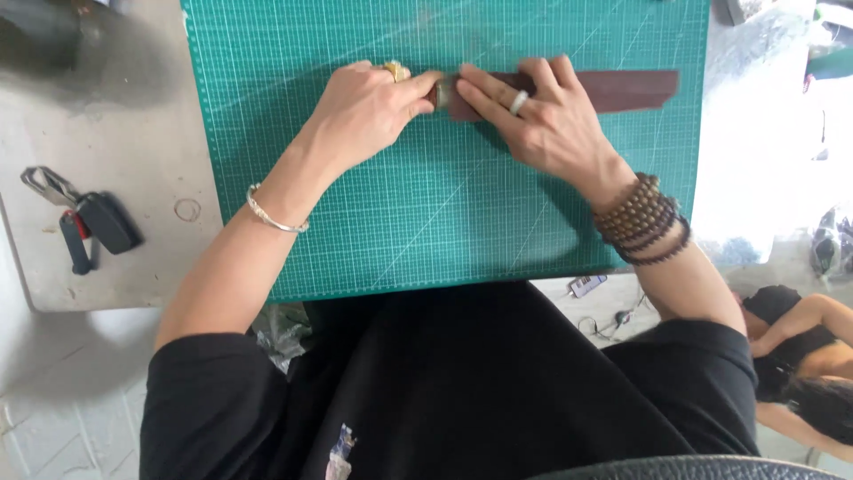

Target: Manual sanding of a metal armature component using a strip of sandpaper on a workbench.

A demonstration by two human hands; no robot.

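Left hand [369, 111] grip closed on small tool [440, 92], at leather strip [613, 90] end. Right hand [533, 116] fingers spread flat, pressing strip onto green cutting mat [444, 222]. Keys [84, 222] at 9 o'clock on worktop [107, 116].

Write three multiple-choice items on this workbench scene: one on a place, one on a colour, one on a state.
1. Where does the key bunch lie?
A. on the cutting mat
B. on the grey table left of the mat
C. on the dark strip

2. What colour is the cutting mat?
A. green
B. blue
C. white

3. How does the right hand meet the dark brown strip?
A. lifts it clear
B. presses flat on it
C. stays apart

Answers: 1 B, the keys rest on bare table; 2 A, gridded green surface; 3 B, the fingers lie across the strip on the mat.
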